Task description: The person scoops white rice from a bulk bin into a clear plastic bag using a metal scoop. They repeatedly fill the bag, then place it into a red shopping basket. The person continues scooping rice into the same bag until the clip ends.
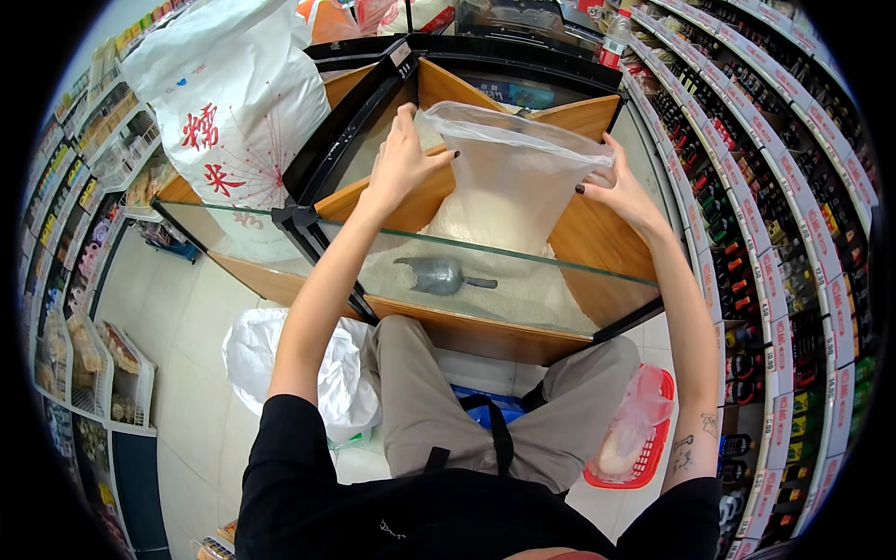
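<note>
A thin translucent plastic bag (514, 182) is stretched between my two hands over a glass-fronted wooden bin (476, 343). My left hand (406, 164) holds the left end of its mouth, fingers up and thumb spread along the edge. At the right end, my right hand (619, 185) pinches the gathered rim between thumb and fingers. White rice-like grain (553, 294) lies in the bin below. I cannot tell whether any grain is inside the bag. A grey metal scoop (437, 274) rests on the grain behind the front glass, its handle pointing right.
Wooden dividers (595, 231) separate the bin's compartments. A big white sack (231, 105) with red writing stands at the left. By my legs are a white woven sack (343, 378) and a red basket (654, 441) holding a bag. Bottle shelves (777, 280) line the right.
</note>
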`<state>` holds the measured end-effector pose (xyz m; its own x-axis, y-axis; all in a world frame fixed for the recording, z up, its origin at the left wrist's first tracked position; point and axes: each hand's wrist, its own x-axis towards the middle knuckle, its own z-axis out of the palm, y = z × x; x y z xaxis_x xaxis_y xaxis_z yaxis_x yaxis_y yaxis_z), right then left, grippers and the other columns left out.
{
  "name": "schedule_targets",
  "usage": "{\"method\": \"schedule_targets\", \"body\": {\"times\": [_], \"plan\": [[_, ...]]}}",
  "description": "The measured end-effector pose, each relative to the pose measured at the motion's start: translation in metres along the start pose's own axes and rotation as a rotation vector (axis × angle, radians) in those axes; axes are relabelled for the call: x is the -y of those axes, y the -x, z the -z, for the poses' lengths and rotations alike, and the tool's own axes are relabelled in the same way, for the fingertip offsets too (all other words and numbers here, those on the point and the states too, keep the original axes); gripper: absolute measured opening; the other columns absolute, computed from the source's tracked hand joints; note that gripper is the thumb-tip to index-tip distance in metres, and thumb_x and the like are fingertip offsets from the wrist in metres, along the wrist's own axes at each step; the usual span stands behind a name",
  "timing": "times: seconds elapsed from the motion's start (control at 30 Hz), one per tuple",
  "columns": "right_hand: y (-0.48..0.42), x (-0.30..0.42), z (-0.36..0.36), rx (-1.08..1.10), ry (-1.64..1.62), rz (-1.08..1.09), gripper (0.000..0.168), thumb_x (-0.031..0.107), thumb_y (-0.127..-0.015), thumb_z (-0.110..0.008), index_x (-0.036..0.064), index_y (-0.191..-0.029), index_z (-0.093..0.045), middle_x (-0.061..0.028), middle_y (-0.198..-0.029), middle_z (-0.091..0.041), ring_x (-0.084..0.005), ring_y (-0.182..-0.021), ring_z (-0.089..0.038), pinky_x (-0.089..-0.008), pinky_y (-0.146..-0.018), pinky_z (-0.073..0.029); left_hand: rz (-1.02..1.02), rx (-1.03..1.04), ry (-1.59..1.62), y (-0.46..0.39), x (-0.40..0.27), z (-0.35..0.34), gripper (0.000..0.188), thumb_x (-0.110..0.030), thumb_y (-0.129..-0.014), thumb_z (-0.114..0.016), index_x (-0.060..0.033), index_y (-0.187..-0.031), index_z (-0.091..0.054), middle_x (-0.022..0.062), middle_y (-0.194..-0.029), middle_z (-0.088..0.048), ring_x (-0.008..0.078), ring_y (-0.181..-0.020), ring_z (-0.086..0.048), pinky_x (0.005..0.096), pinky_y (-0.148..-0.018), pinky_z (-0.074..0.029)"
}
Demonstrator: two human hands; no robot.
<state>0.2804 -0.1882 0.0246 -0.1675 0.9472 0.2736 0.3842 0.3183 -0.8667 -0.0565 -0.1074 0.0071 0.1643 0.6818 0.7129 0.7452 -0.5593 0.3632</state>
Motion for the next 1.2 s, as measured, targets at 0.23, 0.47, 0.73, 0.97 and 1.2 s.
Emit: {"method": "schedule_targets", "body": {"times": [0.23, 0.47, 0.73, 0.97, 1.2], "plan": [[-0.002, -0.036, -0.031, 0.252, 0.167, -0.129, 0.075, 0.019, -0.079, -0.069, -0.004, -0.137, -0.027, -0.0199, -0.126, -0.05, -0.0288, -0.107, -0.056, -0.0398, -0.095, -0.043, 0.149, 0.645, 0.054, 0.013, -0.018, -0.019, 0.058, -0.047, -0.078, -0.067, 0.0088, -0.09, -0.061, 0.0189, -0.07, -0.066, 0.025, -0.066, -0.067, 0.0351, -0.066, -0.053], [-0.026, -0.022, -0.052, 0.063, 0.277, -0.154, 0.026, 0.014, -0.088, -0.052, -0.01, -0.096, -0.059, -0.0209, -0.089, -0.066, -0.0227, -0.066, -0.066, -0.0329, -0.057, -0.055, 0.199, 0.547, 0.203, -0.002, -0.015, -0.043, 0.028, -0.024, -0.087, -0.054, 0.002, -0.083, -0.065, 0.0111, -0.069, -0.066, 0.0208, -0.055, -0.064, 0.0338, -0.059, -0.051], [-0.033, 0.002, -0.049, -0.24, 0.249, 0.003, 0.023, 0.01, -0.087, -0.05, -0.007, -0.079, -0.063, -0.0152, -0.065, -0.065, -0.0213, -0.058, -0.065, -0.0327, -0.057, -0.053, 0.238, 0.308, 0.219, -0.014, -0.03, -0.023, 0.028, -0.022, -0.086, -0.051, -0.0018, -0.076, -0.066, 0.0105, -0.065, -0.066, 0.0281, -0.07, -0.065, 0.0387, -0.068, -0.049], [-0.047, 0.061, -0.016, -0.353, 0.021, 0.09, 0.025, 0.014, -0.094, -0.048, -0.002, -0.1, -0.066, -0.0097, -0.088, -0.069, -0.0137, -0.076, -0.066, -0.0263, -0.06, -0.053, 0.131, 0.091, 0.436, -0.057, -0.075, 0.016, 0.027, -0.027, -0.088, -0.051, -0.01, -0.09, -0.072, 0.0041, -0.06, -0.061, 0.0164, -0.058, -0.059, 0.032, -0.057, -0.045], [-0.011, 0.128, 0.001, -0.427, -0.118, 0.151, 0.023, 0.017, -0.088, -0.059, -0.003, -0.099, -0.064, -0.0088, -0.092, -0.068, -0.0137, -0.083, -0.065, -0.028, -0.074, -0.052, -0.01, -0.13, 0.869, -0.089, -0.121, 0.038, 0.026, -0.017, -0.091, -0.051, -0.002, -0.086, -0.071, 0.0021, -0.062, -0.06, 0.0075, -0.058, -0.057, 0.023, -0.056, -0.046]]}}
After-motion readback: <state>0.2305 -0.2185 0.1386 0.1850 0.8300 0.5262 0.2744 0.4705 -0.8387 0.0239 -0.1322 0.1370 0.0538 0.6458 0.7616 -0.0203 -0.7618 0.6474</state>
